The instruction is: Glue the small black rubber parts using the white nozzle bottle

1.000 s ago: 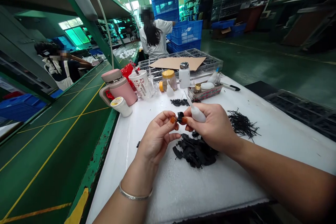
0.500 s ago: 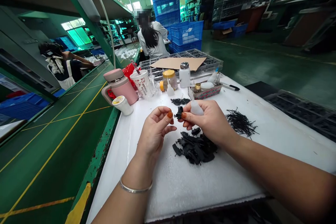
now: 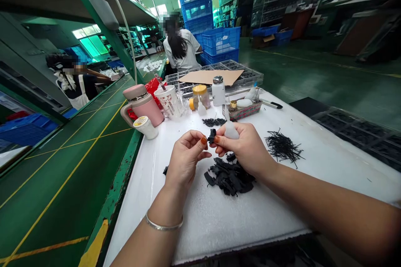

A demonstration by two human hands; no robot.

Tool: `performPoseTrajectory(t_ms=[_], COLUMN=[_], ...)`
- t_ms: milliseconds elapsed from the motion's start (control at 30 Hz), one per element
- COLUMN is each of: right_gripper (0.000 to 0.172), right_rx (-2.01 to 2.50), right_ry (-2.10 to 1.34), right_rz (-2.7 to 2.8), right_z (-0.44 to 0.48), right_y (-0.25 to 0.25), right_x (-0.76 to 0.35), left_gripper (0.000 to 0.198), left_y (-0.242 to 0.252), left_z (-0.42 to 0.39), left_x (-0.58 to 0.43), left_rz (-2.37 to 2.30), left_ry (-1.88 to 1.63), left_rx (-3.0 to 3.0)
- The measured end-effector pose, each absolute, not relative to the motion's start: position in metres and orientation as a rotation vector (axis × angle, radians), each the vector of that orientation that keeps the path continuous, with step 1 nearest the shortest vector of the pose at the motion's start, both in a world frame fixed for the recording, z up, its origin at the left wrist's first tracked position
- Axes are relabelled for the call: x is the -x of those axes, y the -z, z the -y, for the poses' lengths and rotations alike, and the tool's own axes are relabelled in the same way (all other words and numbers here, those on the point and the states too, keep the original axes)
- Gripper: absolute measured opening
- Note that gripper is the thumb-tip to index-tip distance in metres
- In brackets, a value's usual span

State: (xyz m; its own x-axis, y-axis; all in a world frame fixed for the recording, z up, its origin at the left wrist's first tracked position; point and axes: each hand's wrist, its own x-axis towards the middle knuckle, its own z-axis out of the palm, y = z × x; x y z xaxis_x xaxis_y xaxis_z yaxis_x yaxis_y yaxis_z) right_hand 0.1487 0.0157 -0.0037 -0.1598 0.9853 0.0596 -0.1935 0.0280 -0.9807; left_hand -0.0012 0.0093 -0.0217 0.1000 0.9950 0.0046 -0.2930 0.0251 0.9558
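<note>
Black plastic piece (image 3: pixel 212 135), small and angular, is pinched between the fingertips of the left hand (image 3: pixel 186 159) and the right hand (image 3: pixel 244 146), which also grips a white squeeze bottle (image 3: pixel 232 130), just above a heap of black scraps (image 3: pixel 229 177) on the white bench (image 3: pixel 219 225).

"What are the hands doing?"

"The left hand (image 3: pixel 186 160) pinches a small black piece (image 3: pixel 212 135) at its fingertips, and the right hand (image 3: pixel 246 146) touches that piece too while gripping a white squeeze bottle (image 3: pixel 232 131)."

"What's around them?"

"On the white bench (image 3: pixel 219 225), a heap of black pieces (image 3: pixel 229 178) lies just nearer, black bristles (image 3: pixel 282 146) to the right, and a pink mug (image 3: pixel 143 106) far left."
</note>
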Motion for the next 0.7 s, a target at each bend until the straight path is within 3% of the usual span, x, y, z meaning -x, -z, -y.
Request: performPoseTrajectory(t_ms=[467, 700], right_gripper=[0.034, 0.028], right_rx=[0.884, 0.813], right_ry=[-1.356, -1.612], right_rz=[1.230, 1.149], right_z=[-0.023, -0.027], right_y=[0.012, 0.021], right_x=[-0.151, -0.150], left_gripper=[0.017, 0.028], left_y=[0.015, 0.022], left_z=[-0.008, -0.010], left_x=[0.008, 0.005], left_rz=[-0.888, -0.991], left_ry=[-1.236, -1.328], left_rx=[-1.041, -1.256])
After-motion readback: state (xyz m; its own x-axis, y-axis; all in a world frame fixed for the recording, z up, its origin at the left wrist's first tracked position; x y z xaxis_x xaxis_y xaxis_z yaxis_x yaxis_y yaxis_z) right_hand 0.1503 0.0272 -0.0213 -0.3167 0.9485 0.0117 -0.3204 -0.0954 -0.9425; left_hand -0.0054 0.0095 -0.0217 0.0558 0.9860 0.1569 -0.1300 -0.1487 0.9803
